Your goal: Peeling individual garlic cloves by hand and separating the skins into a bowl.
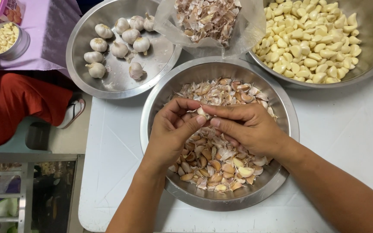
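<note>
Garlic clove [203, 112] — small, pale (partly hidden) — pinched by both hands.

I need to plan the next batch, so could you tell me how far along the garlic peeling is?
Done: a large bowl of peeled cloves. In hand: the left hand and right hand work one clove over the middle bowl of unpeeled cloves. Left: those, plus whole bulbs.

There are three big metal bowls [152, 125] on the desk [346, 129]. Ten whole garlic bulbs [119, 49] sit in one. One clear bag [247, 30] holds skins. Two hands [173, 129] meet.
</note>
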